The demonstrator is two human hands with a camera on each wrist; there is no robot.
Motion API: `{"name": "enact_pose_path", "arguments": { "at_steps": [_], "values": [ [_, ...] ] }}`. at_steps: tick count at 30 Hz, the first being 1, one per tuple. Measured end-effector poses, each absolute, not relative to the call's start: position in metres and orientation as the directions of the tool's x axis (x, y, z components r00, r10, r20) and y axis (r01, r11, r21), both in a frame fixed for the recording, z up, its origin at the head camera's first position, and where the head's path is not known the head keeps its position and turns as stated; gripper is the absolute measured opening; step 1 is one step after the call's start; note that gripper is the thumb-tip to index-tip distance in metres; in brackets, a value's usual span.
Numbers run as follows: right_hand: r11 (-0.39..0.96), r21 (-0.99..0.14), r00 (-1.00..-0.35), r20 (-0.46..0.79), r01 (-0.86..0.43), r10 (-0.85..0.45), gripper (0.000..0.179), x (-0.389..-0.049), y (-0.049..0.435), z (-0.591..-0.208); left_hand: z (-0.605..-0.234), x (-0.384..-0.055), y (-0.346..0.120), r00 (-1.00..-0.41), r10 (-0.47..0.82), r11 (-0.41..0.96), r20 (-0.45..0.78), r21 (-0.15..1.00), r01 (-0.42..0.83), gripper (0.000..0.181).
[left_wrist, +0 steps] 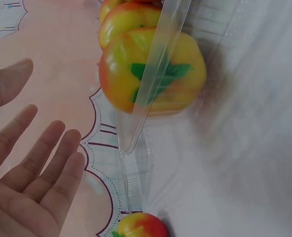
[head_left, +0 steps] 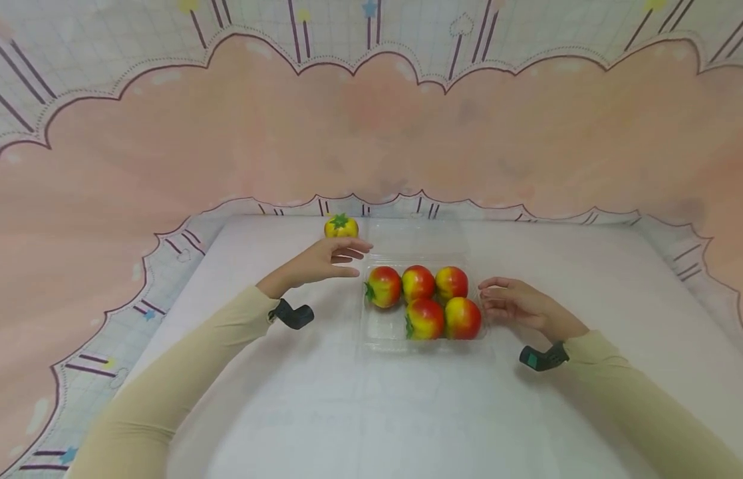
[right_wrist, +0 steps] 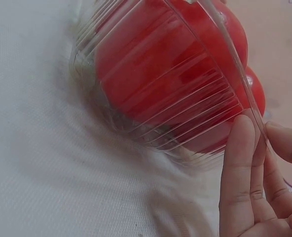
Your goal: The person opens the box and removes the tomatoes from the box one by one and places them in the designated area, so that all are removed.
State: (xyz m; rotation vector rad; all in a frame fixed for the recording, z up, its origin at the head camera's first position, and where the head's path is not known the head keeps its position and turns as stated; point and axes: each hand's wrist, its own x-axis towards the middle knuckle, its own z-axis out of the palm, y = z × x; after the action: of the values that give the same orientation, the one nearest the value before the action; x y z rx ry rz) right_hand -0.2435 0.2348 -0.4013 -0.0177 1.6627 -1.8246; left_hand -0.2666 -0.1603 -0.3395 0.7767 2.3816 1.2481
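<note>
A clear plastic clamshell box (head_left: 383, 326) lies open on the table. Inside are several red-and-yellow fruits with green leafy tops, like persimmons (head_left: 417, 284): three in the back row, two in the front row at the middle and right. My right hand (head_left: 515, 306) pinches the box's right rim between thumb and fingers, as the right wrist view shows. Over the left side, my left hand (head_left: 326, 259) hovers with fingers extended and holds nothing. Just beyond it sits another persimmon (head_left: 341, 225), outside the box, partly hidden by that hand.
The box's transparent lid (head_left: 416, 236) is folded back behind it. A white cloth covers the table (head_left: 407, 412). Behind stands a peach-coloured patterned curtain (head_left: 371, 133). Each wrist carries a black camera mount (head_left: 293, 314).
</note>
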Motion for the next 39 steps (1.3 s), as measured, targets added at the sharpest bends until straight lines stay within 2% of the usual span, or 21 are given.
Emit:
{"name": "enact_pose_path", "arguments": {
  "at_steps": [16, 28, 39],
  "values": [
    [-0.004, -0.883, -0.784, -0.415, 0.470, -0.461, 0.010, -0.244, 0.237, -0.402, -0.352, -0.275, -0.140, -0.715, 0.697, 0.443, -0.052, 0.816, 0.372, 0.052],
    [-0.032, -0.869, -0.777, -0.425, 0.494, -0.465, 0.009, -0.244, 0.236, -0.401, -0.360, -0.282, -0.133, -0.740, 0.665, 0.489, -0.100, 0.807, 0.331, 0.051],
    [-0.022, -0.869, -0.772, -0.428, 0.495, -0.471, 0.010, -0.246, 0.236, -0.401, -0.364, -0.283, -0.132, -0.744, 0.660, 0.519, -0.099, 0.777, 0.356, 0.046]
  ]
}}
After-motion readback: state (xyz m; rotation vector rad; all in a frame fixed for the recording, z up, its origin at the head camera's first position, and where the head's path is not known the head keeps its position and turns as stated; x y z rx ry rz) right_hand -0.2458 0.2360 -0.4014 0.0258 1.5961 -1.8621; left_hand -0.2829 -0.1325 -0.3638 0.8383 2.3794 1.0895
